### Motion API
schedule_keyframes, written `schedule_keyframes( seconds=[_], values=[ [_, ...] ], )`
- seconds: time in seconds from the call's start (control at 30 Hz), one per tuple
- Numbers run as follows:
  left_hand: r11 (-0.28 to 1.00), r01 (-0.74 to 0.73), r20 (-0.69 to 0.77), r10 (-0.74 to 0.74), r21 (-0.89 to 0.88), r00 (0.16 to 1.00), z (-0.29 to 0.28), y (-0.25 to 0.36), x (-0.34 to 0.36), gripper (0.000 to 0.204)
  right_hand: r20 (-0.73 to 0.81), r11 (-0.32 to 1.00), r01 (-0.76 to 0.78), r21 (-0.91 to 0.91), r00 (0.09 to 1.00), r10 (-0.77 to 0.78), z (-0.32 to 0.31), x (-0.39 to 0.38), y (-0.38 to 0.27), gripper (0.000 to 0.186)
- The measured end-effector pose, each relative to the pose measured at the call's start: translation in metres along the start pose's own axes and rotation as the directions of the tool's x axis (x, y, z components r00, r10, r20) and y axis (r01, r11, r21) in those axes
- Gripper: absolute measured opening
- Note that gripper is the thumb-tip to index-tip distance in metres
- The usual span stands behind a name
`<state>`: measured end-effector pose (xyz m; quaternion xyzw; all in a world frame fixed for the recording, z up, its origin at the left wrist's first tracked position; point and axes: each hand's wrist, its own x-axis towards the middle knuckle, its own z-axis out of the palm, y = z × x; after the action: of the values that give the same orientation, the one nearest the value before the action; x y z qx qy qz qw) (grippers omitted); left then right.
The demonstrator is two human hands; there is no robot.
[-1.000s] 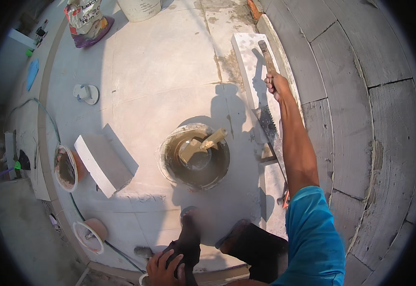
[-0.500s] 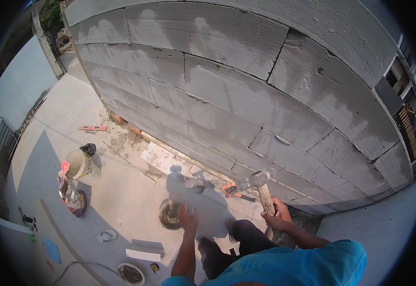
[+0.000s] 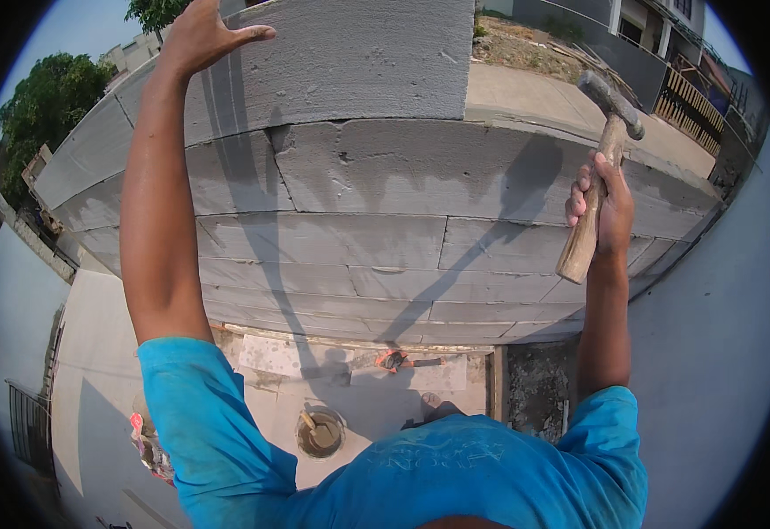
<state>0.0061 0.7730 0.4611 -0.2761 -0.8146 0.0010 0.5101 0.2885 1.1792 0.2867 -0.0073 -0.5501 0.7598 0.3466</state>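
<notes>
My right hand (image 3: 610,203) grips a hammer (image 3: 611,99) by its wooden handle, raised in front of the wall with the metal head up. At the upper left, my left hand (image 3: 201,40) is raised by the top of a large grey block (image 3: 358,66), its thumb stretched out and nothing seen in it. Whether its fingers touch the block's top cannot be made out. This block stands on the top course at the left and middle of the grey block wall (image 3: 376,238). To its right the lower course's top edge is exposed, near the hammer.
A round bucket (image 3: 339,434) of grey mix with a wooden-handled tool in it stands on the floor below. By the wall's foot lies an orange and black tool (image 3: 394,361). A torn bag (image 3: 148,445) stands at lower left. A plain wall (image 3: 702,353) rises at right.
Both hands have risen from low by the wall's foot to its top, the hammer going up in my right hand. The view has swung up, showing the wall's top and the ground beyond.
</notes>
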Motion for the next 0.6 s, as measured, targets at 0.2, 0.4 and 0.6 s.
schedule_keyframes(
  seconds=[0.2,0.4,0.6],
  values=[
    [0.990,0.094,0.236,-0.067,-0.109,0.969,0.008,0.009,0.023,0.073,0.042,0.995,-0.091,0.036,0.995,0.090,0.006,0.067,0.019,0.024],
    [0.989,0.032,0.143,-0.011,-0.142,0.990,0.015,-0.001,0.020,0.084,0.200,0.988,-0.149,-0.030,0.968,0.152,0.060,0.074,0.032,0.021],
    [0.996,-0.036,0.053,0.040,-0.076,0.998,0.021,-0.007,0.018,0.092,0.313,0.991,-0.131,-0.013,0.941,0.129,0.058,0.075,0.031,0.024]
  ],
)
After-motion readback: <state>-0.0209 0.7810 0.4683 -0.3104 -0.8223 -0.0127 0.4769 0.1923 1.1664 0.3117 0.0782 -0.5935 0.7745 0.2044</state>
